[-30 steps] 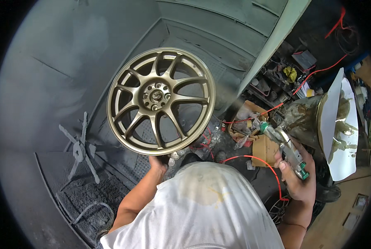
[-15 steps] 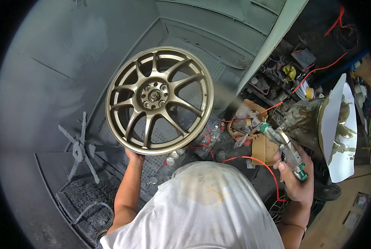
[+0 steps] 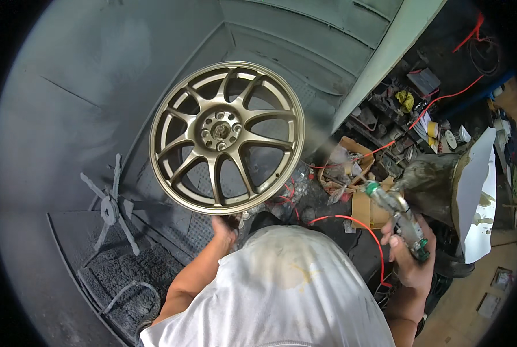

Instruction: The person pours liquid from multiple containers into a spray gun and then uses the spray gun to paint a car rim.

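A bronze-coloured alloy wheel rim (image 3: 239, 136) is held up in front of me, its spoked face toward me. My left hand (image 3: 225, 226) grips it from below at the lower edge; most of the fingers are hidden behind the rim. To the right, my right hand (image 3: 411, 254) is wrapped round a spray gun (image 3: 398, 211) with green ends, its nozzle pointing up and left at the wheel. A faint mist hangs between nozzle and rim. Beside the gun is a paint-stained cup (image 3: 429, 182) with a white sheet (image 3: 477, 202) round its mouth.
A grey star-shaped stand (image 3: 108, 210) is at the left, near a shaggy dark mat (image 3: 119, 283). Grey booth walls (image 3: 96, 69) rise behind. A red hose (image 3: 362, 222) curves below the gun. Cardboard boxes (image 3: 367, 209) and a cluttered shelf (image 3: 385, 110) lie to the right.
The wheel has turned, its spokes at a new angle, and shifted slightly right. My left hand has moved right along its lower edge. The spray gun has dropped a little.
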The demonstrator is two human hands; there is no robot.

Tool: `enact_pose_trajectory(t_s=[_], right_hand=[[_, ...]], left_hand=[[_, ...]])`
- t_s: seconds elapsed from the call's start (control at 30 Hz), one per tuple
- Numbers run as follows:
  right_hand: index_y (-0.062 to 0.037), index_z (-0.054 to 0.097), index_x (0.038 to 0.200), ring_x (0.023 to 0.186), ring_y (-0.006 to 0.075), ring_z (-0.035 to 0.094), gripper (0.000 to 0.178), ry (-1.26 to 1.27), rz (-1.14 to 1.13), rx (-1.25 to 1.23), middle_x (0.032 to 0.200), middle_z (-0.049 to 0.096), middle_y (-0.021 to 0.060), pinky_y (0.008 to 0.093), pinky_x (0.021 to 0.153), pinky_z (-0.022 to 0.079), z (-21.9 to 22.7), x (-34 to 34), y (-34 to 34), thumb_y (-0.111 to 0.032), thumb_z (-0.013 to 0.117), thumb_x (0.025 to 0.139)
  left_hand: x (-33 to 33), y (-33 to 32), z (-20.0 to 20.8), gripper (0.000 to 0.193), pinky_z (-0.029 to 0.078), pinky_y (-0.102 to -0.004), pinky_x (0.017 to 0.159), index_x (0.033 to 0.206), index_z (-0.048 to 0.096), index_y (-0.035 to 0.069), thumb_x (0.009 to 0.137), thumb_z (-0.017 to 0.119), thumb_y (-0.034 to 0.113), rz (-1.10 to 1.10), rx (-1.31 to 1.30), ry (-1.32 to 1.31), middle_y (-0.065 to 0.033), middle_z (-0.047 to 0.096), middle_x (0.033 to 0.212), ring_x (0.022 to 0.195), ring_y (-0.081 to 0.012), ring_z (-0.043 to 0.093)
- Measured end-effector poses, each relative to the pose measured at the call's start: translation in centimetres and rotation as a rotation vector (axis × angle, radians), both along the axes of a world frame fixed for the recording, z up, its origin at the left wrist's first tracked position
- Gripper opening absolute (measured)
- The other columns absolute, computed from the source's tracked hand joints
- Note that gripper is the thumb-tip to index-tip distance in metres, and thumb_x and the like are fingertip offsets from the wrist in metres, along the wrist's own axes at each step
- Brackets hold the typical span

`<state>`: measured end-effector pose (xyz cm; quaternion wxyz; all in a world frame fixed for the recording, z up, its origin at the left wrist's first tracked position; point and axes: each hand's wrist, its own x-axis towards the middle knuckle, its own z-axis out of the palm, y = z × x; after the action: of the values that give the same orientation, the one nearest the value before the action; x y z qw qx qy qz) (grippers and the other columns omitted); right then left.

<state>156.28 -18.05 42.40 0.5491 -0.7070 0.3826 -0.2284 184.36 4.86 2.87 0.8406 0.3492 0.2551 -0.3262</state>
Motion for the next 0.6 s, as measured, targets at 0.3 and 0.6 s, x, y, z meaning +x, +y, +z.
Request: enact_pose_trajectory(t_s=[0.3, 0.6], right_hand=[[0.0098, 0.058, 0.127, 0.08, 0.0111, 0.063, 0.051, -0.134, 0.032, -0.029, 0.095, 0.067, 0.0092, 0.0201, 0.06, 0.046, -1.3, 1.1, -1.0, -0.017, 0.075, 0.088], [0.009, 0.056, 0.136, 0.084, 0.0143, 0.065, 0.069, 0.062, 0.578, 0.133, 0.101, 0.069, 0.0099, 0.0219, 0.059, 0.047, 1.7, -1.5, -2.0, -0.03, 0.081, 0.085]], left_hand=[[5.7, 4.5, -0.1, 0.047, 0.055, -0.0414, 0.082, 0.111, 0.065, 0.015, 0.099, 0.049, 0.058, 0.019, 0.235, -0.09, -0.0055, 0.07, 0.105, 0.096, -0.0261, 0.068], [1.2, 4.3, -2.1, 0.033, 0.054, -0.043, 0.085, 0.113, 0.065, 0.016, 0.106, 0.041, 0.036, 0.242, 0.157, -0.08, -0.0003, 0.068, 0.106, 0.095, -0.0171, 0.063]])
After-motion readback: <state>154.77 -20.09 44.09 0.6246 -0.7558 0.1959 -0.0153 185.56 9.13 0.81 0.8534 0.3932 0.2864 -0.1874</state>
